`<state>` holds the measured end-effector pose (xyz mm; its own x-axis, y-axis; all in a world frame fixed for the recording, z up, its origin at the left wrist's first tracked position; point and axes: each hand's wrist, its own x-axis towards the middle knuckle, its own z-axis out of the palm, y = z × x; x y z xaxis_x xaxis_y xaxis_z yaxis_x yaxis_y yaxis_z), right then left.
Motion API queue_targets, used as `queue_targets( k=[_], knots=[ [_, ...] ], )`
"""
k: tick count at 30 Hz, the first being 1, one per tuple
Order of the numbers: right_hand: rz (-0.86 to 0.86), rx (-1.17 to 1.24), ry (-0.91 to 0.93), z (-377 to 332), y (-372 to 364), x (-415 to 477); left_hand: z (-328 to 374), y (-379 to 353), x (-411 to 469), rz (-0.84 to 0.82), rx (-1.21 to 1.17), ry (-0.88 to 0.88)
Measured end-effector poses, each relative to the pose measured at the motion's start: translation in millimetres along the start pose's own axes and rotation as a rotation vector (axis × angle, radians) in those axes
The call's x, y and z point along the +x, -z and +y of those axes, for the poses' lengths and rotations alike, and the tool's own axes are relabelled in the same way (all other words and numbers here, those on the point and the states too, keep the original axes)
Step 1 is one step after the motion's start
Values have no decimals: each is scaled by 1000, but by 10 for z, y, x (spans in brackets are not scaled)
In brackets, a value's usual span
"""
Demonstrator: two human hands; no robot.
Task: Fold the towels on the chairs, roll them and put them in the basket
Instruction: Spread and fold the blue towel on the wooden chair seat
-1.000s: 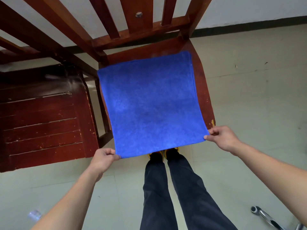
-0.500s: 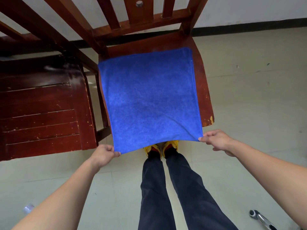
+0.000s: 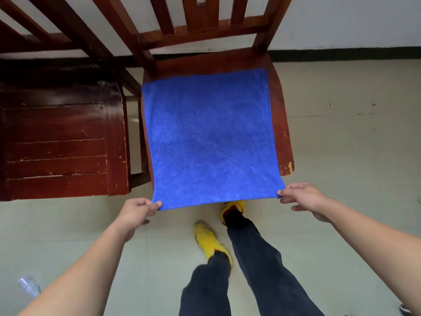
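A blue towel [image 3: 209, 137] lies spread flat on the seat of a red-brown wooden chair [image 3: 281, 124], its near edge hanging past the seat's front. My left hand [image 3: 135, 212] pinches the towel's near left corner. My right hand [image 3: 304, 197] pinches the near right corner between thumb and fingers. The towel is stretched taut between both hands. No basket is in view.
A second dark wooden chair [image 3: 61, 142] stands close on the left. My legs and yellow shoes [image 3: 209, 241] are on the pale tiled floor below the towel. A plastic bottle [image 3: 28, 285] lies at the lower left. A wall with a dark skirting runs behind the chairs.
The towel has been pulled a little nearer, so more of the seat's back shows. My left foot has stepped back from the chair. Both hands keep their corners.
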<state>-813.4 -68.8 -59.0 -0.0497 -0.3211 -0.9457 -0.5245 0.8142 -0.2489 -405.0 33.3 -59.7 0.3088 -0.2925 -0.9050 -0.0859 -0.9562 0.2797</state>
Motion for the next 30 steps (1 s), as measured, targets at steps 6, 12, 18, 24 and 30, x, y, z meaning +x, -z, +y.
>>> queue_targets(
  k=[6,12,18,24,30],
  knots=[
    [47,197,44,55,-13,-188,-105,-39,-215,-38,-373,66],
    [157,349,69,205,-235,-356,-264,-73,-384,91,-592,42],
    [207,478,55,393,-344,-554,-468,-82,-602,133,-597,62],
    [151,526,50,392,-279,-766,-473,40,-805,66,-497,2],
    [136,559,124,-196,-125,-776,143,192,-744,59,-386,-145]
  ],
)
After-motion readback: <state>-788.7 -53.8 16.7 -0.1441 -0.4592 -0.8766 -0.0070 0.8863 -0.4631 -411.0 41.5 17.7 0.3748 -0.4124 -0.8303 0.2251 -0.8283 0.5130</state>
